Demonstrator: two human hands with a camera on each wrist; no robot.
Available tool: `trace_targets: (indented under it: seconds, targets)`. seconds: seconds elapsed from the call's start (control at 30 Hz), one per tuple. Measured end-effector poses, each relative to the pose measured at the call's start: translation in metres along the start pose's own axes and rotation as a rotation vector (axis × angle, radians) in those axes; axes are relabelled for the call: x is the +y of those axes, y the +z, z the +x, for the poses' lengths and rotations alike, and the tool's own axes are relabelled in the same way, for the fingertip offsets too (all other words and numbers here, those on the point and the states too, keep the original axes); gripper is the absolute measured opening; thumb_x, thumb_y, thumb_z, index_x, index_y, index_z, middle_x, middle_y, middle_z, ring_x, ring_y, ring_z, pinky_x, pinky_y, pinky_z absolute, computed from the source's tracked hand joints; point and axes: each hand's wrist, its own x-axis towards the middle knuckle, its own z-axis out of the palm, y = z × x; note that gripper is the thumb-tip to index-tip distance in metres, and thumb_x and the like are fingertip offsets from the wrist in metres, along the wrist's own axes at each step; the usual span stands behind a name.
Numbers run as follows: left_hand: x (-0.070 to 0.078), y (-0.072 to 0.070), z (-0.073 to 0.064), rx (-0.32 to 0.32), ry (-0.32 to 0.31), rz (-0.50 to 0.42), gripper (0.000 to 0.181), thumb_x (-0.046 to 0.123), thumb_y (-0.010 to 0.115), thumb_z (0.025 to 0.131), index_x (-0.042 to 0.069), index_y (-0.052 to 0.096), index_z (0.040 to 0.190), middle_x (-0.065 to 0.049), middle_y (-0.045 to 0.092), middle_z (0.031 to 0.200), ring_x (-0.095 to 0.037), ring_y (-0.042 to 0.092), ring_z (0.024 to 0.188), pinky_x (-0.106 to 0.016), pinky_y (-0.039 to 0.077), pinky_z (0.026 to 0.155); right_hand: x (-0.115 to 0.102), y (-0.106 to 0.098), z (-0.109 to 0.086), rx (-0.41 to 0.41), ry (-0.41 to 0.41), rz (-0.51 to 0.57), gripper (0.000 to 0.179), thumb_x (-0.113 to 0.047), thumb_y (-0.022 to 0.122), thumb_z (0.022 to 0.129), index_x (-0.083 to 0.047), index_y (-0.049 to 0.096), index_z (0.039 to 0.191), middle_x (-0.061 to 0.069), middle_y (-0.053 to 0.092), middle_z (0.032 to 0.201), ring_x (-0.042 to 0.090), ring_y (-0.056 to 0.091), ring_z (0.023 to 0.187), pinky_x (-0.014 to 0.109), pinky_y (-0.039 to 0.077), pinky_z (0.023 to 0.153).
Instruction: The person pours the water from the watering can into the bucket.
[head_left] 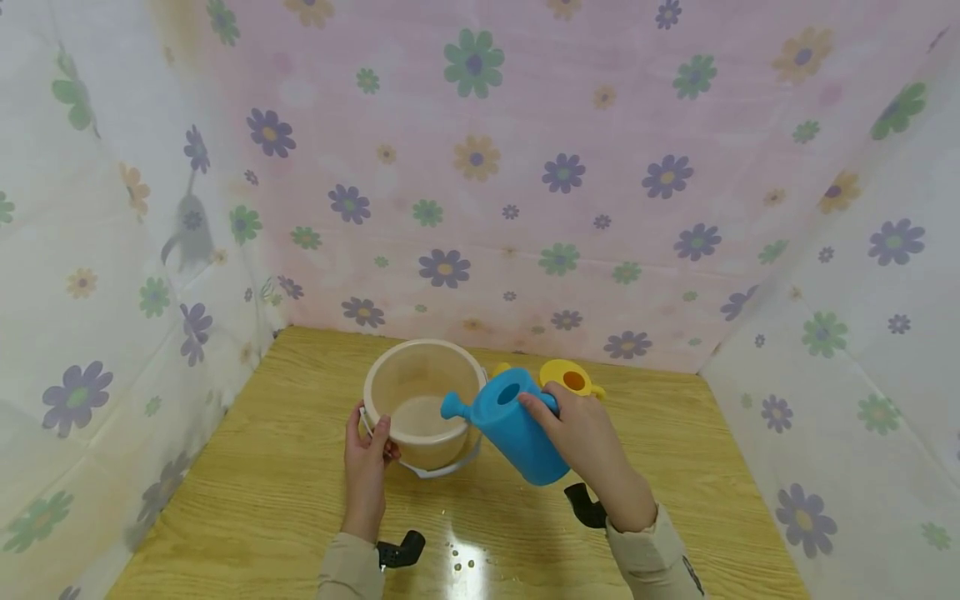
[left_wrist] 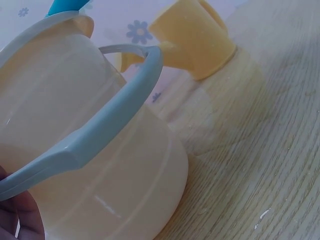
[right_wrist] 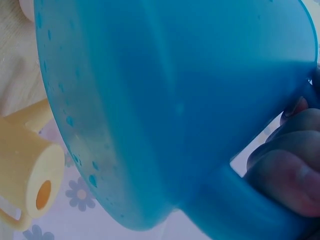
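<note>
A cream bucket [head_left: 420,400] with a pale blue handle [left_wrist: 100,135] stands on the wooden table [head_left: 262,492]. My left hand [head_left: 367,450] grips its near left rim and handle. My right hand [head_left: 577,433] holds a blue watering can [head_left: 513,425] by its handle, tilted left, with its spout [head_left: 452,407] over the bucket's rim. The can's wet blue body [right_wrist: 165,100] fills the right wrist view, my fingers [right_wrist: 290,165] curled round its handle. A yellow watering can [head_left: 572,379] stands behind my right hand, also visible as the yellow can [left_wrist: 192,37] beyond the bucket.
Flowered cloth walls [head_left: 480,167] close in the table on the left, back and right. Small water drops [head_left: 461,558] lie on the table near its front edge, between my forearms.
</note>
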Motion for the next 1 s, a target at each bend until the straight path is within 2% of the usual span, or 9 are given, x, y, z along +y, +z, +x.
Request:
trace_targets:
  seconds: [0.5,0.8,1.0]
  targets:
    - [0.001,0.000,0.000,0.000,-0.001,0.013,0.058,0.037,0.061,0.083,0.031,0.032,0.133,-0.002,0.053,0.068,-0.013,0.049,0.055,-0.024,0.043,0.052,0.000,0.000,0.000,-0.003,0.000,0.007,0.040,-0.049,0.045,0.088,-0.013,0.045,0.072,-0.001,0.033,0.052,0.012,0.043,0.049,0.027,0.038,0.050]
    - [0.000,0.010,0.002,-0.031,-0.001,0.001,0.059,0.035,0.059,0.085,0.028,0.030,0.135,0.000,0.052,0.067,-0.012,0.048,0.054,-0.023,0.043,0.053,0.003,-0.008,0.002,0.008,0.011,-0.027,0.040,-0.049,0.045,0.089,-0.013,0.045,0.072,0.000,0.035,0.052,0.013,0.044,0.049,0.028,0.039,0.050]
    - [0.001,0.002,-0.001,0.001,0.000,0.038,0.055,0.033,0.058,0.086,0.028,0.030,0.134,-0.002,0.050,0.065,-0.013,0.049,0.053,-0.024,0.044,0.052,0.001,-0.003,0.000,-0.020,0.024,-0.023,0.042,-0.053,0.043,0.088,-0.014,0.047,0.073,-0.003,0.040,0.054,0.010,0.048,0.052,0.028,0.044,0.053]
